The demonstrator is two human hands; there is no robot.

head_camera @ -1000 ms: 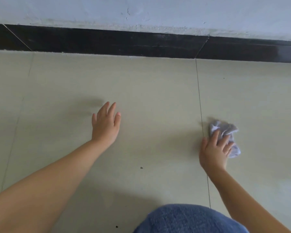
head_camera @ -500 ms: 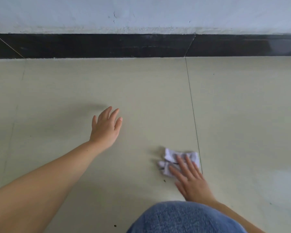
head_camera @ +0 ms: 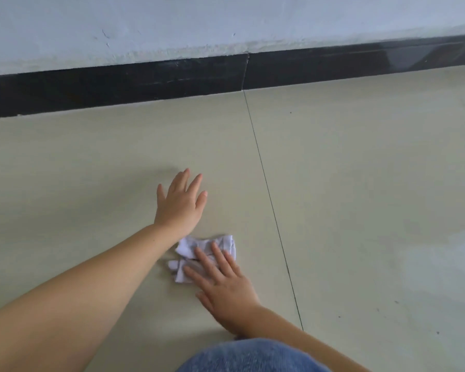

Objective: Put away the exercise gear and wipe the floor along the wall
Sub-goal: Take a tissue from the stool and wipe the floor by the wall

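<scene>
Your left hand (head_camera: 181, 204) lies flat, palm down, fingers spread and pointing away from you, the bare forearm running back to the lower left. Your right hand (head_camera: 224, 288) is flat too, fingers extended and angled up-left, pressing down just behind the left wrist. A denim-clad knee (head_camera: 250, 357) shows below.

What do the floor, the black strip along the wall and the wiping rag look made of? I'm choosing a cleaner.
Floor: likely glazed ceramic tile, beige, glossy; a thin grout line and a window glare show.
Black strip: probably polished tile or stone, with faint reflections and a butt joint.
Rag: soft pale woven cloth, crumpled into folds.
</scene>
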